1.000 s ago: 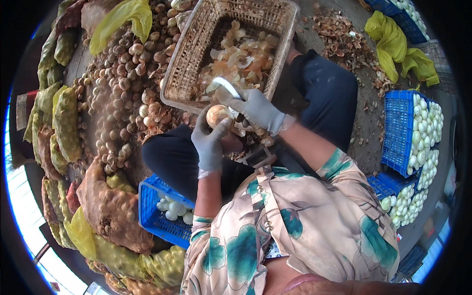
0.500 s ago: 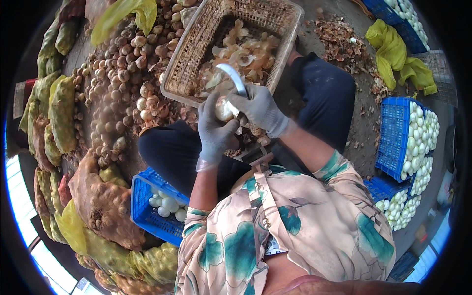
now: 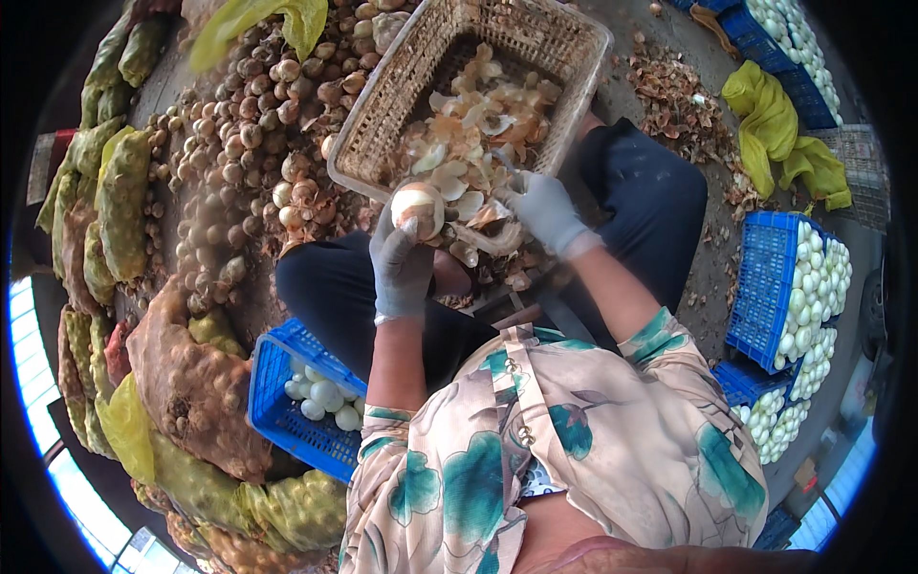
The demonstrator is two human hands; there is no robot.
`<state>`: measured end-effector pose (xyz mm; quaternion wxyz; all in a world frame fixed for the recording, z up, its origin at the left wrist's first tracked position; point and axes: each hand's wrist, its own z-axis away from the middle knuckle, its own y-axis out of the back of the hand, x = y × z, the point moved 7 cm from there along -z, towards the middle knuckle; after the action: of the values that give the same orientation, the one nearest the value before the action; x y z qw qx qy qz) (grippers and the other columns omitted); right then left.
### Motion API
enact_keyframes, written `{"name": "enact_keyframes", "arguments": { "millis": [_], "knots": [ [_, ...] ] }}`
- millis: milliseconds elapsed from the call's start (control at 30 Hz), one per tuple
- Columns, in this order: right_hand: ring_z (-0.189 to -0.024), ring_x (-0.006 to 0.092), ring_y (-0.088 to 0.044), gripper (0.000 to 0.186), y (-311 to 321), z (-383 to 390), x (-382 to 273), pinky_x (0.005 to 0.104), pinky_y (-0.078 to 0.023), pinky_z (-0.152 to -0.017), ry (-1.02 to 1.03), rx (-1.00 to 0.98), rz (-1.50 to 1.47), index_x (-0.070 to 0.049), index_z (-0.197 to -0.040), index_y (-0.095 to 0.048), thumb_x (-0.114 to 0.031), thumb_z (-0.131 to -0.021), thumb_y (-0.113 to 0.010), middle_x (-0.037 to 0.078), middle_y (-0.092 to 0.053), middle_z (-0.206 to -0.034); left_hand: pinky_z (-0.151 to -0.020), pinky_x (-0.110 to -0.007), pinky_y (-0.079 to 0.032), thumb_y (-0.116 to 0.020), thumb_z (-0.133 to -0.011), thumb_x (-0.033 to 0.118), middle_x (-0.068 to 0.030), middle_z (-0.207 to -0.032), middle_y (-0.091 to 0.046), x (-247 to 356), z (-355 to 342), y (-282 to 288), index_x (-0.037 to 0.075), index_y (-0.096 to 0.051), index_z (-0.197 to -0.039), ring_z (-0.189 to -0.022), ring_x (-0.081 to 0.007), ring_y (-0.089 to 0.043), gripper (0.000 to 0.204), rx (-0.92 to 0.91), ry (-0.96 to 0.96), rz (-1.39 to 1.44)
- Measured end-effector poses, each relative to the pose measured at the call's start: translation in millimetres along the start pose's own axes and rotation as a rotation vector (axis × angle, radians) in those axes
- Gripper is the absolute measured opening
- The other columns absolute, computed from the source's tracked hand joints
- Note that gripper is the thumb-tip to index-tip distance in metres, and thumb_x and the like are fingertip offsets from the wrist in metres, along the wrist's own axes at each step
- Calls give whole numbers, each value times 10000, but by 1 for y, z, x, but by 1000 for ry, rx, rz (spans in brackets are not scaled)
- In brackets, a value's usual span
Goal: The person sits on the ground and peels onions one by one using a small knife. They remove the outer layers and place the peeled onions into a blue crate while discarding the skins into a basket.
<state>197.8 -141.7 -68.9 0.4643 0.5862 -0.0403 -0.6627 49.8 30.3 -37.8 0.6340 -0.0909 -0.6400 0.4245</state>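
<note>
My left hand, in a grey glove, grips a partly peeled onion showing white and tan skin. To its right, my gloved right hand is closed on a knife, both blurred by motion. A blurred strip of peel lies or falls between my hands. Above them, a dirty plastic crate holds loose papery skins at my legs.
Unpeeled onions cover the floor at left, beside stuffed mesh sacks. A blue crate with white onions sits by my left knee. Blue crates of white onions line the right, near yellow mesh bags and scattered skins.
My hands have drawn apart: the right moved rightward with the knife, away from the onion in my left hand. Loose peel now shows blurred between them.
</note>
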Motion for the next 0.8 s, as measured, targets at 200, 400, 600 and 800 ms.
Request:
{"name": "enact_keyframes", "arguments": {
  "millis": [200, 400, 600, 800],
  "knots": [
    [-846, 379, -715, 308, 8, 32, -60, 427, -565, -720, 433, 30, -150, -45, -1094, -713, -326, -979, -663, 195, -732, -919, -1055, -420, -501, -772, -847, 318, -167, -1279, -630, -4, 7, 2, -49, -510, -1374, -1165, -293, -636, 694, 3, 40, 77],
    [-803, 380, -706, 214, -4, 65, -91, 432, -565, -694, 639, -16, -94, -47, -1041, -728, -234, -948, -680, 180, -723, -889, -1079, -450, -483, -778, -839, 318, -166, -1278, -637, -13, 4, 24, -39, -514, -1378, -1191, -307, -624, 698, 62, 78, 150],
    [-769, 367, -702, 214, -12, 70, -93, 440, -555, -664, 703, -4, 13, -47, -1065, -702, -195, -911, -706, 172, -711, -844, -1090, -472, -477, -761, -844, 356, -180, -1330, -612, -14, 8, 26, -38, -500, -1400, -1233, -320, -602, 731, 117, 85, 126],
    [-617, 300, -649, 299, -20, 78, -97, 418, -505, -581, 808, 204, 347, -36, -1110, -679, -218, -873, -687, 98, -632, -706, -1080, -526, -474, -757, -853, 395, -191, -1330, -606, -22, 9, 23, -23, -503, -1401, -1250, -345, -583, 734, 92, 130, 288]
  ]
}}
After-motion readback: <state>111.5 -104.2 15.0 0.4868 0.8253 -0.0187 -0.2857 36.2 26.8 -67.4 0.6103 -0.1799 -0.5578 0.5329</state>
